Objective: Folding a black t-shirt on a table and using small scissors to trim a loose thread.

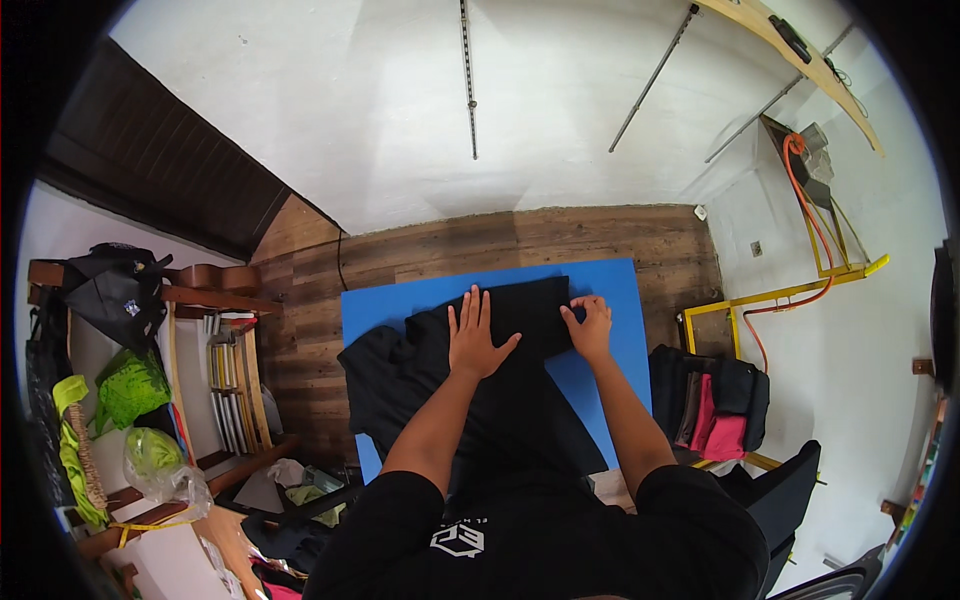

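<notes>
So the black garment (pixel 500 370) is lying on a blue mat (pixel 620 300) spread over the wooden floor (pixel 420 250), and it's hanging down toward the person's lap at the near end. Looks like a plain dark cotton-type piece, partly folded already, with a bunched sleeve or flap flopping off the mat's left edge.

The left hand (pixel 474 340) is resting flat on top of the fabric, fingers spread and pointing away from the body, palm pressing down. The right hand (pixel 590 325) is sitting at the right edge of the folded part, fingers curled and pinching the cloth there.

Handling-wise, I'm guessing this thing is light and totally limp, zero stiffness, so it's going to sag and slide wherever it isn't pinned. Not fragile, not really slippery either, though a smooth mat probably lets it creep a bit. Best places to grab would be the edges and corners of the fold, pinching through both layers so they aren't drifting apart, with a flat palm holding the middle. Grabbing it mid-panel would just be bunching it up.

Off to the right there's a stack of folded clothes (pixel 710 410), dark ones and a pink one, sitting in a yellow frame rack. On the left, shelves (pixel 225 380) with books and green bags.
</notes>
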The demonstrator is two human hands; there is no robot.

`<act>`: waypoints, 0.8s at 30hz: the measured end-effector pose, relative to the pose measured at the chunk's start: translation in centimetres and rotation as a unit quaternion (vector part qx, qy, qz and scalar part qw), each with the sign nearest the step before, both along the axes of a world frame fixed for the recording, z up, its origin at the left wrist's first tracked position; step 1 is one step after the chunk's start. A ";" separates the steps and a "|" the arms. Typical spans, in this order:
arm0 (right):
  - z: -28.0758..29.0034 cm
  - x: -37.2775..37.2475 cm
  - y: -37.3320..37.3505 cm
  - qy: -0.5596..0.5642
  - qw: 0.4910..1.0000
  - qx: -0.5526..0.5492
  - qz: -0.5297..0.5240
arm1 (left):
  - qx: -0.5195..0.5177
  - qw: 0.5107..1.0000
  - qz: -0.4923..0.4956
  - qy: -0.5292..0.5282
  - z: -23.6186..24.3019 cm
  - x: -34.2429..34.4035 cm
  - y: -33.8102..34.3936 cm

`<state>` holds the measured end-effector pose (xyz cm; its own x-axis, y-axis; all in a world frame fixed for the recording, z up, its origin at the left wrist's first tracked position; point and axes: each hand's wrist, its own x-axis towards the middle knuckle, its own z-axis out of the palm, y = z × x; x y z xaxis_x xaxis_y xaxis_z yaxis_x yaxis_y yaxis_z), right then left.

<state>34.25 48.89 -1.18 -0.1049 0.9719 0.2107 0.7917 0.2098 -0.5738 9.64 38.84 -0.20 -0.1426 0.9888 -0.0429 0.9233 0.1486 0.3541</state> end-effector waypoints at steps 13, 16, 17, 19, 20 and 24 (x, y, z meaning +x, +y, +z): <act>0.3 2.3 -0.8 0.038 0.992 -0.075 0.098 | -0.029 1.000 0.000 0.005 0.2 0.5 -0.2; 2.1 1.8 -1.4 0.043 0.978 -0.198 0.042 | -0.030 1.000 0.004 0.006 0.3 0.3 -0.3; 2.0 1.8 -1.6 0.044 0.978 -0.199 0.043 | -0.029 1.000 0.004 0.008 0.4 0.2 -0.4; 2.0 2.1 -1.9 0.021 0.987 -0.153 0.045 | -0.026 1.000 0.002 0.008 0.3 0.4 -0.2; 2.1 2.5 -1.8 0.021 0.987 -0.153 0.044 | -0.028 1.000 0.002 0.010 0.4 0.5 -0.2; 3.4 2.1 -2.2 -0.073 0.987 -0.143 0.017 | -0.040 0.999 0.000 0.006 0.8 0.4 -0.1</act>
<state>36.37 46.69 2.23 -0.1469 0.9849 -0.0913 0.8653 0.0833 -0.4944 10.03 38.73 0.61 -0.1446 0.9822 -0.1198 0.9276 0.1767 0.3292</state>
